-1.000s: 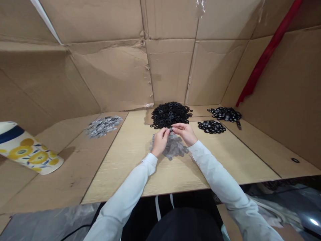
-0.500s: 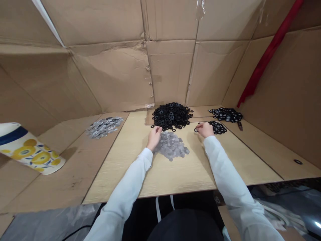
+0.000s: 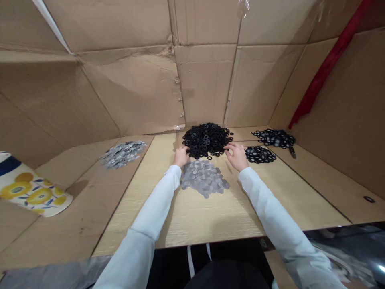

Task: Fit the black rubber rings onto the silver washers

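A heap of black rings (image 3: 206,138) lies at the back middle of the table. At its left edge is my left hand (image 3: 181,155), fingers bent together at the rings; what is between the fingertips is hidden. On the opposite side my right hand (image 3: 237,157) reaches the heap's right edge, thumb and fingers apart, fingertips close to the outer rings. Between my forearms, just in front of the heap, grey translucent discs (image 3: 204,178) are spread in a pile. Right of my right hand lies a group of black rings with grey discs in them (image 3: 260,154).
More disc-filled rings (image 3: 275,137) lie at the back right, and silvery discs (image 3: 123,154) at the left. A flowered cylinder (image 3: 36,190) leans at far left. One black ring (image 3: 369,199) lies far right. Cardboard walls (image 3: 207,84) surround the table; a red strip (image 3: 327,68) hangs right.
My right hand has left the disc-filled rings, moving left to the black heap, and the ring it held is gone from its fingers. My left hand has shifted slightly left along the heap.
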Available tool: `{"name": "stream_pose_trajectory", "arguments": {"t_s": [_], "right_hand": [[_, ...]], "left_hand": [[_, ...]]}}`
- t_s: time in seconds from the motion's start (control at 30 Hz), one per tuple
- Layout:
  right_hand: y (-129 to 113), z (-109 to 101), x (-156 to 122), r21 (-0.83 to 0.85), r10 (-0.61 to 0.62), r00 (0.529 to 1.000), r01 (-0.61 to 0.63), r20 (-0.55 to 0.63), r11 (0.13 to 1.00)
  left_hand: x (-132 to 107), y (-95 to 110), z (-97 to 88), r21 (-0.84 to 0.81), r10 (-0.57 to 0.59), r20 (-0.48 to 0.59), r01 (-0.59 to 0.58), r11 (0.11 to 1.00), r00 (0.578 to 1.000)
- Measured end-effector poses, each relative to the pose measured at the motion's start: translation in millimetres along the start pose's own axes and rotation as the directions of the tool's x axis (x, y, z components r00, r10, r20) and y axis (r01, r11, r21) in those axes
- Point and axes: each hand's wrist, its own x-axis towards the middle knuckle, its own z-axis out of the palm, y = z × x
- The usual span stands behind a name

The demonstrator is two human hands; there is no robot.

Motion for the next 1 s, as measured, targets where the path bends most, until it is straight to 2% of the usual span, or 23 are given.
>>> {"name": "stream_pose_trajectory", "arguments": {"t_s": [0.13, 0.27, 0.43, 0.63, 0.7, 0.83, 1.0], "right_hand": [[-3.6, 5.5, -2.5, 0.019, -0.039, 0.999, 0.039, 0.001, 0.999], [-9.3, 4.6, -3.8, 0.027, -0.040, 0.999, 0.039, 0.013, 0.999], [-18.9, -0.3, -4.4, 0.043, -0.032, 0.999, 0.031, 0.022, 0.999], [-23.8, -3.5, -4.7, 0.073, -0.017, 1.000, 0.015, 0.024, 0.997], [-24.1, -3.5, -4.5, 0.077, -0.006, 1.000, 0.004, 0.027, 0.997], [-24.6, -2.7, -4.6, 0.086, -0.010, 0.999, 0.008, 0.030, 0.996], [-26.0, -1.8, -5.4, 0.091, -0.008, 0.999, 0.004, 0.051, 0.996]], "left_hand": [[17.6, 3.0, 3.5, 0.297, 0.190, 0.188, -0.240, 0.924, 0.964], [30.7, 8.8, 8.8, 0.345, 0.205, 0.271, -0.294, 0.891, 0.941], [36.8, 10.1, 16.5, 0.318, 0.189, 0.253, -0.266, 0.910, 0.949], [44.0, 5.7, 24.5, 0.277, 0.127, 0.154, -0.167, 0.946, 0.980], [46.7, 2.7, 25.2, 0.233, 0.154, 0.133, -0.183, 0.955, 0.979], [48.8, -2.6, 24.9, 0.157, 0.230, 0.172, -0.257, 0.954, 0.958], [42.4, 3.8, 22.5, 0.273, 0.290, 0.224, -0.345, 0.898, 0.931]]}}
